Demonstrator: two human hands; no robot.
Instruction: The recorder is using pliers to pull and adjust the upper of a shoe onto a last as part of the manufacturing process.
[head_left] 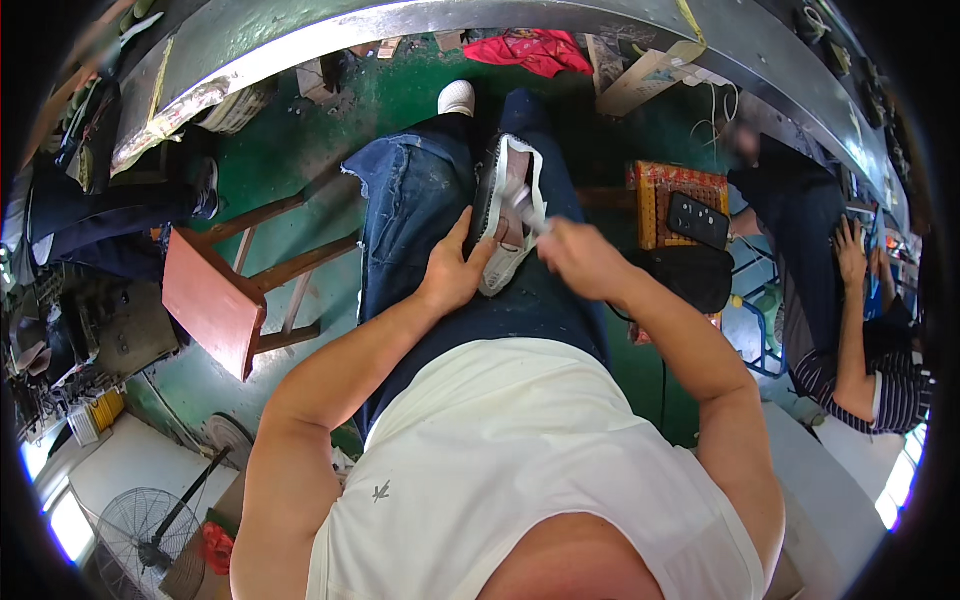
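Observation:
A partly made shoe [497,272] lies lengthwise on my lap, its open side with a pale rim and brownish inner face turned up and its left flank dark. My left hand [455,268] grips the shoe's near left edge, thumb on the rim and fingers along the side. In my right hand [582,260] is a short silvery metal tool [523,207], smeared by motion. Its head is over the middle of the shoe, and its exact kind cannot be made out. The fingers of my right hand are closed round its near end.
A reddish wooden stool [215,300] stands at left. A black remote-like box [697,220] sits on a woven seat [665,190] at right, near a black pouch [690,278]. A metal-edged bench [400,28] curves across the far side. Another person [850,300] sits at right; fans stand lower left.

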